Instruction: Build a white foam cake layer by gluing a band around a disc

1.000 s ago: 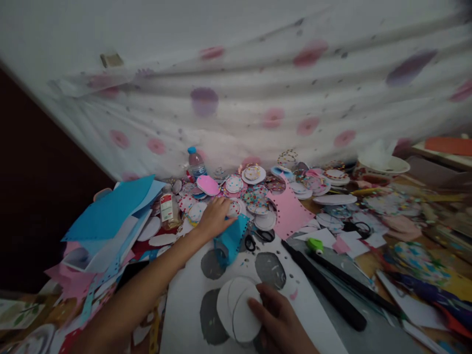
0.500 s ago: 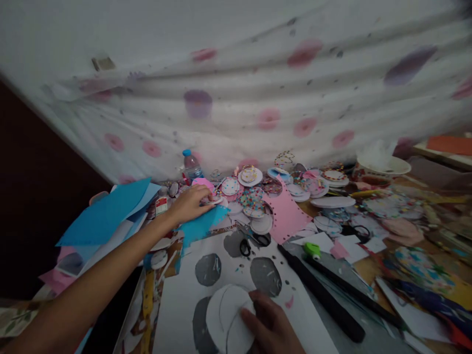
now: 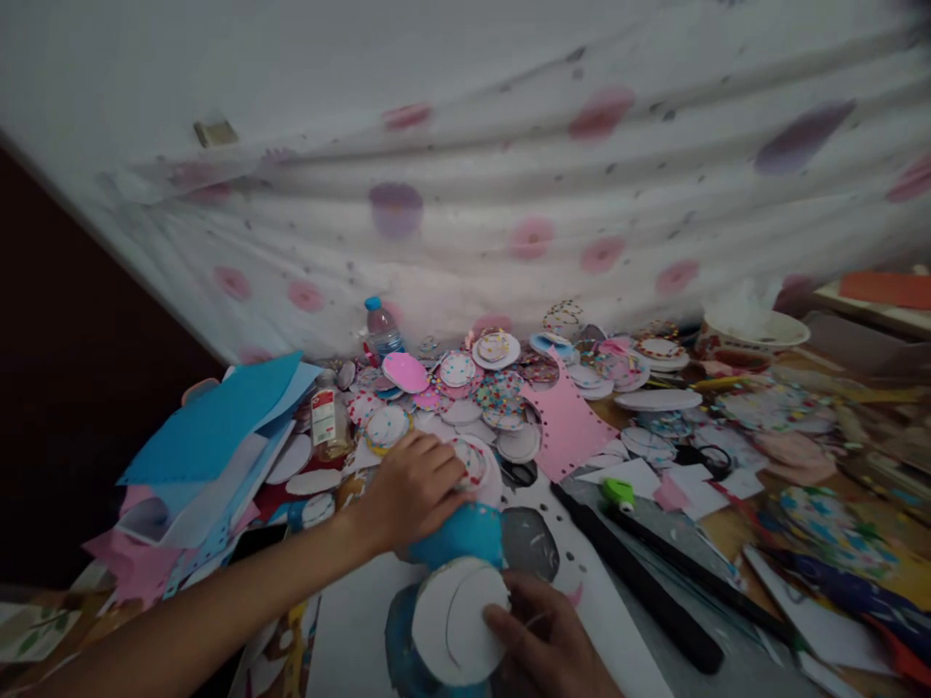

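"Head view: what is nearest?"

"The right hand (image 3: 549, 635), closed on some white discs (image 3: 447, 625). Its thumb presses on their face and its fingers go behind the edge."

"What is under them?"

"A white sheet (image 3: 345, 620) with large rounded holes cut in it. The discs overlap the hole at lower left."

"And the left hand (image 3: 416, 490)?"

"Just beyond the discs, palm down, fingers close together and curled. Its thumb is at the upper edge of a blue sheet (image 3: 465, 538). The palm side is hidden, so I can't tell whether it grips."

"Where exactly is the blue sheet?"

"Over the white sheet, between the left hand and the discs. A dotted disc (image 3: 471, 463) is right by the fingertips; I can't tell if they touch."

"Farther on?"

"Scissors (image 3: 519, 474), partly covered, then a pink sheet (image 3: 571, 417) with a dotted border."

"Any containers?"

"At left, upright, a clear bottle (image 3: 329, 422) with a red and white label; its contents are too dim to tell. At far right, a bowl (image 3: 782, 332) with something whitish and crumpled standing above its rim. Behind the heap of discs (image 3: 458, 368), a blue-capped bottle (image 3: 382, 328) stands before a flowered cloth (image 3: 472, 252)."
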Demonstrator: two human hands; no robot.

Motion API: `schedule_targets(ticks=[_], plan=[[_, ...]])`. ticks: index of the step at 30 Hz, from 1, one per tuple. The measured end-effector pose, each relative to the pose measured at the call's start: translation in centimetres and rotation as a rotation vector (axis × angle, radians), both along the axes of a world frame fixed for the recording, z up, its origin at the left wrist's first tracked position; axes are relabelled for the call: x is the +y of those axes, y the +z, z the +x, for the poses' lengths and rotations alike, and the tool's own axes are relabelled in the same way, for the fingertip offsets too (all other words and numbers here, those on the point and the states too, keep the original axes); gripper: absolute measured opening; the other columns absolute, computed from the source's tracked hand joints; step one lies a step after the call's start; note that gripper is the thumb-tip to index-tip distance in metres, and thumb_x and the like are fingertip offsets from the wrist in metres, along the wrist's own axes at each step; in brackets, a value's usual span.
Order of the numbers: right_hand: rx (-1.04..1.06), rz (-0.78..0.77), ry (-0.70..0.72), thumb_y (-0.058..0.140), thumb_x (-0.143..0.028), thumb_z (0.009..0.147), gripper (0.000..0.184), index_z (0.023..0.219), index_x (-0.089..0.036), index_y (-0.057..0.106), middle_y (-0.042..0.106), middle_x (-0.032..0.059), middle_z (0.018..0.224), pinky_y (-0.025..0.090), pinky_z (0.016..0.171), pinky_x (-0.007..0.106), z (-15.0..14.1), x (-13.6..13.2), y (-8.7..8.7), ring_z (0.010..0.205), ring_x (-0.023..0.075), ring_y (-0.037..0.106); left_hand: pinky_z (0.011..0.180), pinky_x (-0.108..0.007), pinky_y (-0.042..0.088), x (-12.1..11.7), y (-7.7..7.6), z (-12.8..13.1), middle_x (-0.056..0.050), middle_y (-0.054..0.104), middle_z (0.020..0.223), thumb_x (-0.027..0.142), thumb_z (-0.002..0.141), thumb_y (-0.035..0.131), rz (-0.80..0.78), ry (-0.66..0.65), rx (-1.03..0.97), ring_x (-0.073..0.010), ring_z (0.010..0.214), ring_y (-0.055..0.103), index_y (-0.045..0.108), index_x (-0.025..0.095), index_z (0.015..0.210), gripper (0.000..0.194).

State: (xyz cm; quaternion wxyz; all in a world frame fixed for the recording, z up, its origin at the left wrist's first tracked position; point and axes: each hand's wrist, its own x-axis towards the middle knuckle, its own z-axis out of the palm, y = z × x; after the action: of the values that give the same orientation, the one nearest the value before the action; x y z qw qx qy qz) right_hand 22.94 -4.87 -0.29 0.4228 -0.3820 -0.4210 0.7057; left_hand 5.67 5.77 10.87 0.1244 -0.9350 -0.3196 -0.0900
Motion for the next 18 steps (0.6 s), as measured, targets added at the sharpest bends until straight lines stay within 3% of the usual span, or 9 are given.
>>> schedule_targets(ticks=[3, 6, 10, 14, 18], plan=[[-0.011, 0.029, 0.058, 0.065, -0.058, 0.074, 0.046, 0.085, -0.014, 0.066, 0.058, 0.0029, 0.070, 0.044, 0.057, 0.024, -0.2, -0.2, 0.1, 0.063, 0.0140, 0.053, 0.071, -0.034, 0.039, 2.6, 0.9, -1.3, -0.005, 0.061, 0.078, 0.039, 0.092, 0.049, -0.028, 0.152, -0.064, -0.0209, 0.078, 0.053, 0.056, 0.017, 0.077, 0.027], [-0.047, -0.034, 0.058, 0.069, -0.063, 0.067, 0.050, 0.081, -0.015, 0.065, 0.052, 0.0001, 0.063, 0.043, 0.055, 0.025, -0.8, -0.9, -0.6, 0.058, 0.0131, 0.049, 0.076, -0.034, 0.040, 5.7, 1.2, -2.0, -0.006, 0.061, 0.083, 0.039, 0.091, 0.049, -0.059, 0.195, -0.071, -0.0224, 0.084, 0.053, 0.057, 0.017, 0.081, 0.026], [-0.134, -0.097, -0.007, 0.075, -0.059, 0.060, 0.047, 0.080, -0.017, 0.065, 0.051, -0.0005, 0.065, 0.045, 0.060, 0.026, -1.3, -1.6, -1.5, 0.063, 0.0148, 0.050, 0.084, -0.038, 0.039, 9.0, -0.6, -1.7, -0.010, 0.062, 0.098, 0.035, 0.088, 0.055, -0.084, 0.178, -0.023, -0.0265, 0.100, 0.051, 0.060, 0.016, 0.091, 0.019], [-0.138, -0.061, 0.065, 0.074, -0.059, 0.061, 0.047, 0.078, -0.016, 0.064, 0.045, -0.0029, 0.061, 0.042, 0.059, 0.024, -1.0, -1.1, -1.7, 0.060, 0.0125, 0.046, 0.084, -0.034, 0.041, 10.7, -2.8, -1.3, -0.007, 0.065, 0.090, 0.032, 0.083, 0.063, -0.163, 0.142, 0.020, -0.0234, 0.096, 0.056, 0.064, 0.018, 0.083, 0.015], [-0.132, -0.044, 0.097, 0.071, -0.064, 0.062, 0.050, 0.076, -0.016, 0.060, 0.041, -0.0038, 0.061, 0.038, 0.056, 0.022, -0.9, -0.6, -1.8, 0.059, 0.0112, 0.043, 0.083, -0.033, 0.042, 11.2, -2.7, -1.5, -0.006, 0.068, 0.087, 0.035, 0.082, 0.062, -0.161, 0.195, -0.023, -0.0226, 0.093, 0.058, 0.067, 0.019, 0.084, 0.018]])
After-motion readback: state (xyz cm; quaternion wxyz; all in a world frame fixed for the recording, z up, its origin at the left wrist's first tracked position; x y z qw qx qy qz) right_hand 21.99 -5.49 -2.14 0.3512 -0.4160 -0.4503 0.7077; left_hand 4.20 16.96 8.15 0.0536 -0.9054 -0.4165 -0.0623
